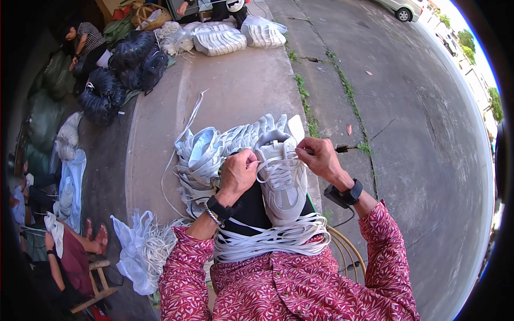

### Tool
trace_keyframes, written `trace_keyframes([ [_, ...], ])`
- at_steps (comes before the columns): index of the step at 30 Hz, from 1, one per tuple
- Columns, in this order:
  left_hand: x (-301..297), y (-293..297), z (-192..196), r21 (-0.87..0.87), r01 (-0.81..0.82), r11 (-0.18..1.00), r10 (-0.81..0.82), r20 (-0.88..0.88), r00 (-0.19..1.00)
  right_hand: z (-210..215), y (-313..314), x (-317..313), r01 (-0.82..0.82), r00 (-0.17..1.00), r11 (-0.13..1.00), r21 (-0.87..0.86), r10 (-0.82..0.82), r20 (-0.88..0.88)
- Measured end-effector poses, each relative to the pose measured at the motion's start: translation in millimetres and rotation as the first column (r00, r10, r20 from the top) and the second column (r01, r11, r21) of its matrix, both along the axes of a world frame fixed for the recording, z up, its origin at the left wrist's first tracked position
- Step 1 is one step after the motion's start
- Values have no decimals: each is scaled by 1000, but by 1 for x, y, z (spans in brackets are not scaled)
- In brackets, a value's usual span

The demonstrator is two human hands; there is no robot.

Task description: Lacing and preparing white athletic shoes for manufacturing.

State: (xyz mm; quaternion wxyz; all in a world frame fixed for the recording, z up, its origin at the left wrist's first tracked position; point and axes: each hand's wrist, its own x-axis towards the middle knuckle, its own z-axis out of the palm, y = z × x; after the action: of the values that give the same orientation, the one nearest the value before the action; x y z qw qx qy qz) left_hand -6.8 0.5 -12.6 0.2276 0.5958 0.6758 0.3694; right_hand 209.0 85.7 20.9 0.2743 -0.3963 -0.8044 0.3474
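Note:
A pale grey-and-white sneaker (281, 179) rests on my lap, its toe toward me and a white shoelace (279, 172) threaded across its tongue. At the shoe's left side, my left hand (239, 174) is closed in a pinch on the shoelace. My right hand (321, 158) pinches at the upper right edge by the eyelets, apparently on the lace's other part, mostly covered by the fingers. A bundle of loose white laces (273, 239) lies over my thighs. Just beyond my left hand sits a pile of unlaced grey-white shoe uppers (214, 155).
Left of me lies a clear plastic bag (134, 249) with more laces (159, 246). Black bags (134, 51) and stacked white shoe uppers (219, 40) stand farther off. Other people sit at left and far ahead. A yellow-brown curved rail (350, 247) is by my right side; a van (401, 8) stands beyond.

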Motion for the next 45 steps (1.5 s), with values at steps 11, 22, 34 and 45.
trace_keyframes([
  [11,-2,0,0,16,8,1000,-8,-13,1000,2,-2,-5,-41,996,987,158,28,86],
  [22,-1,-1,0,71,3,997,-5,25,1000,0,-1,-22,-177,965,923,341,95,243],
  [34,-20,18,16,111,355,928,-294,-367,883,-4,4,-60,-386,917,842,376,305,258],
  [45,-26,12,17,148,254,956,-238,-121,964,28,48,-10,-174,971,865,470,72,228],
])
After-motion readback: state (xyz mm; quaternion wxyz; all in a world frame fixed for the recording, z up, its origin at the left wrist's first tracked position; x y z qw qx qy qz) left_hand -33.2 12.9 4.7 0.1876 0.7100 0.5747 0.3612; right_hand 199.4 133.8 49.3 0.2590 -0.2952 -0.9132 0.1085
